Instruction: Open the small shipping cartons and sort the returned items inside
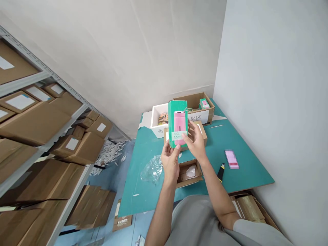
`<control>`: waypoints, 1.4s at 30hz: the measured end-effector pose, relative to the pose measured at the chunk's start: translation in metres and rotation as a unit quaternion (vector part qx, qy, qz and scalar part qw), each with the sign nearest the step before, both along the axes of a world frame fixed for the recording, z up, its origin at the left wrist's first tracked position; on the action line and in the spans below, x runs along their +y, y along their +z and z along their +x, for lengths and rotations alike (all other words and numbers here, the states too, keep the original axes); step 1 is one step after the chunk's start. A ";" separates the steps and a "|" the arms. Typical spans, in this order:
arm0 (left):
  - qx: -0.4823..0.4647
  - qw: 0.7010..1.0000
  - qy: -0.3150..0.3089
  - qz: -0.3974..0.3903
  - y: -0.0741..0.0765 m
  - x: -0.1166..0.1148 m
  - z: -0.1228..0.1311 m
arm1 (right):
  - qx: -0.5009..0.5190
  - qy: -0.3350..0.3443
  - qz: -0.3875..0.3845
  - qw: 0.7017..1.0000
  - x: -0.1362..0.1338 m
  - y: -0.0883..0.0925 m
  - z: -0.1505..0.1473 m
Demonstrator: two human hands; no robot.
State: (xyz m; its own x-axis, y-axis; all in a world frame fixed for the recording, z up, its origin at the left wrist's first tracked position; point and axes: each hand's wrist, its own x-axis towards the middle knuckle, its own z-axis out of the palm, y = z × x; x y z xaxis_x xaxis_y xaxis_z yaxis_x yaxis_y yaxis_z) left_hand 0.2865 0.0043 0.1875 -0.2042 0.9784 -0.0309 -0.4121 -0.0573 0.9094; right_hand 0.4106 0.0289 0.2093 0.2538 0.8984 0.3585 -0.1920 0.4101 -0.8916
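A green box (178, 106) printed with a pink bottle is held upright in front of me, above the table. My left hand (170, 159) grips its lower left corner, thumb on the front. On the right side, my right hand (195, 138) holds it with the thumb pressed on the printed face. Below my hands, a small open carton (182, 171) has a crumpled white scrap inside. Behind the green box sits a closed brown carton (204, 136), partly hidden. Clear plastic wrap (151, 169) lies crumpled left of my left hand.
On the green table (140, 194) lie a black-and-yellow cutter (220, 172) and a pixelated pink item (231, 159). A white foam box (155, 128) and a labelled carton (208, 114) with another green box stand at the back. Shelves of cartons (79, 148) line the left.
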 end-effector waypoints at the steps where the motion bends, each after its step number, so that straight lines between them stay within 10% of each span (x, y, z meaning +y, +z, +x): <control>1: 0.012 1.000 0.021 0.000 -0.002 0.000 0.002 | -0.013 -0.016 0.001 1.000 -0.001 0.001 -0.001; 6: 0.101 0.990 0.080 0.060 -0.006 -0.005 0.014 | -0.085 -0.098 0.007 0.991 -0.003 0.001 -0.010; 15: -0.067 0.993 -0.098 -0.009 -0.005 0.003 0.010 | 0.009 -0.063 -0.011 0.998 0.014 -0.008 0.007; 28: 0.060 0.997 0.029 0.026 -0.015 -0.001 0.031 | -0.066 -0.151 -0.016 0.986 0.020 -0.015 0.009; 35: -0.158 0.977 -0.117 -0.085 -0.010 0.003 0.030 | 0.014 -0.122 0.013 0.992 0.033 -0.032 0.027; 42: -0.137 0.980 -0.121 -0.085 -0.014 0.011 0.024 | 0.006 -0.091 0.022 0.996 0.030 -0.026 0.031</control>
State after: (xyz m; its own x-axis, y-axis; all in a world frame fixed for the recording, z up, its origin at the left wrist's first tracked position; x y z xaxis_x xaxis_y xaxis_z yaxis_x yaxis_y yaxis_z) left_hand 0.3106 0.0148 0.1740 0.0712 0.9730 -0.2196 -0.6241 0.2151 0.7511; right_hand 0.4413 0.0592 0.1830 0.4153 0.8206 0.3926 -0.1220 0.4780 -0.8698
